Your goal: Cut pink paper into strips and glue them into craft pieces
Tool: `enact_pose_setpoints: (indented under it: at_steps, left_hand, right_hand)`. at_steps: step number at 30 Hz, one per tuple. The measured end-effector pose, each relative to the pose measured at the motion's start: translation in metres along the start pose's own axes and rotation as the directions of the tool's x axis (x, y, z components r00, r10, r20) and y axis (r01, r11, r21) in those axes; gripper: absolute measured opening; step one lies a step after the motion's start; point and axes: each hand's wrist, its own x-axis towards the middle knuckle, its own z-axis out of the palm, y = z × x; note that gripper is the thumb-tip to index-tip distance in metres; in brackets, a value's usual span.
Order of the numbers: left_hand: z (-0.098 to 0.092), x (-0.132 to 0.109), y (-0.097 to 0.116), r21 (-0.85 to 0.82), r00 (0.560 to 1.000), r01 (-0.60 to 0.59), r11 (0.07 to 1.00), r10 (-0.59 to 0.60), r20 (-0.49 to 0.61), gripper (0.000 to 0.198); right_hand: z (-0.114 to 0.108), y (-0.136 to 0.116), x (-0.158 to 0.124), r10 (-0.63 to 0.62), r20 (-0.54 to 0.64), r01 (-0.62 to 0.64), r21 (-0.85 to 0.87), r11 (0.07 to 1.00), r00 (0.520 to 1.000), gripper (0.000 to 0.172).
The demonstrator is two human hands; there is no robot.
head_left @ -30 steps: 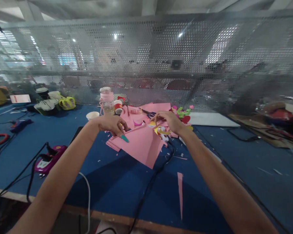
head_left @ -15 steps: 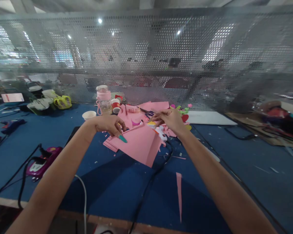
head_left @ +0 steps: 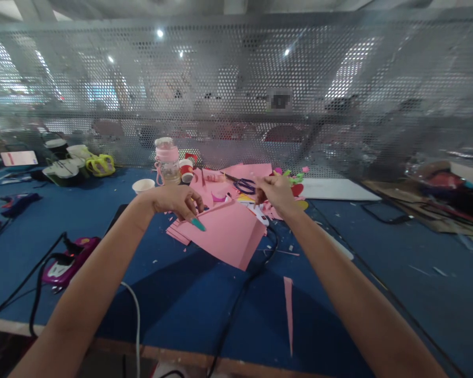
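Note:
My left hand (head_left: 178, 202) is closed at the upper left edge of a folded sheet of pink paper (head_left: 224, 231). A small pointed teal piece (head_left: 198, 224) shows at its fingertips, over the paper; whether it is gripped or just lies there I cannot tell. My right hand (head_left: 276, 193) hovers beyond the sheet's upper right corner, finger and thumb pinched together. What may be between them is too small to make out. Just left of it, dark-handled scissors (head_left: 244, 185) rest on more pink paper (head_left: 256, 170). A white glue gun (head_left: 260, 214) is partly under the sheet's right side.
A pink-lidded bottle (head_left: 167, 161), a red and white paper cup (head_left: 186, 170) and a white bowl (head_left: 143, 185) stand behind. Purple power strip (head_left: 69, 262) at left; black cable (head_left: 236, 304) crosses the blue table. Pink strip (head_left: 289, 315) lies in front. Perforated screen (head_left: 236, 79) borders the back.
My right hand has risen slightly and shifted right, away from the sheet's edge, uncovering the scissors' handles. The sheet's right corner has shifted a little. My left hand stays put.

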Motion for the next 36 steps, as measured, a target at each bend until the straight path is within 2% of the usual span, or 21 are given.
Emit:
enact_pose_setpoints:
  at_steps: [2,4,8,11,13,15,17,20,23,25,27,31,32,34,36]
  left_hand:
    - [0.000,0.000,0.001,-0.001,1.000,0.002,1.000,-0.002,-0.001,0.033]
    - [0.000,-0.001,0.001,0.011,1.000,0.007,1.000,-0.007,0.005,0.035]
    - [0.000,0.000,0.000,0.030,0.999,0.009,0.999,-0.010,0.034,0.035]
    - [0.000,0.000,0.000,0.042,0.999,0.014,0.999,-0.015,0.041,0.035]
    - [0.000,0.000,0.000,0.050,0.998,0.015,0.999,-0.018,0.059,0.035]
    - [-0.001,0.001,-0.001,0.055,0.995,0.008,0.998,-0.013,0.095,0.036]
    - [-0.002,0.002,-0.003,0.055,0.991,-0.002,0.998,-0.005,0.133,0.038]
    - [-0.004,0.005,-0.005,0.058,0.984,-0.038,0.998,0.027,0.179,0.038]
    - [-0.005,0.006,-0.006,0.064,0.978,-0.063,0.996,0.049,0.205,0.036]
    - [-0.005,0.006,-0.006,0.076,0.979,-0.049,0.996,0.033,0.202,0.036]
    - [-0.004,0.005,-0.005,0.091,0.981,-0.030,0.995,0.012,0.193,0.036]
    - [-0.005,0.004,-0.004,0.097,0.979,-0.037,0.995,0.017,0.203,0.037]
    - [-0.006,0.004,-0.004,0.097,0.978,-0.040,0.994,0.019,0.206,0.037]
    - [-0.006,0.004,-0.004,0.100,0.978,-0.038,0.994,0.016,0.208,0.037]
    - [-0.006,0.005,-0.004,0.105,0.978,-0.030,0.994,0.007,0.211,0.038]
  right_hand:
    - [-0.001,-0.001,0.000,-0.058,0.023,0.058,-0.019,0.998,0.998,0.046]
    - [-0.002,-0.002,-0.001,-0.083,0.082,0.086,-0.028,0.996,0.993,0.042]
    - [-0.003,-0.004,-0.002,-0.045,0.150,0.055,-0.066,0.996,0.988,0.036]
    - [-0.003,-0.003,-0.002,-0.014,0.170,0.045,-0.184,0.982,0.985,0.036]
    - [-0.002,-0.002,-0.002,-0.068,0.155,0.114,-0.313,0.943,0.986,0.037]
    - [-0.002,-0.002,-0.003,-0.180,0.111,0.212,-0.466,0.859,0.977,0.041]
    - [-0.001,-0.002,-0.003,-0.249,0.087,0.252,-0.578,0.776,0.965,0.045]
    - [-0.002,-0.002,-0.004,-0.214,0.102,0.230,-0.620,0.750,0.972,0.048]
    - [-0.004,-0.001,-0.003,-0.129,0.204,0.222,-0.548,0.807,0.970,0.042]
    - [-0.004,0.000,-0.003,-0.086,0.302,0.226,-0.469,0.854,0.949,0.032]
    - [-0.003,0.000,-0.003,-0.086,0.394,0.267,-0.430,0.862,0.915,0.024]
    - [0.000,-0.007,-0.008,-0.167,0.555,0.441,-0.408,0.799,0.815,0.032]
    - [0.000,-0.010,-0.009,-0.183,0.545,0.460,-0.428,0.778,0.818,0.030]
    - [0.001,-0.014,-0.012,-0.181,0.473,0.436,-0.510,0.742,0.862,0.024]
    - [0.001,-0.016,-0.013,-0.166,0.389,0.385,-0.595,0.706,0.906,0.029]
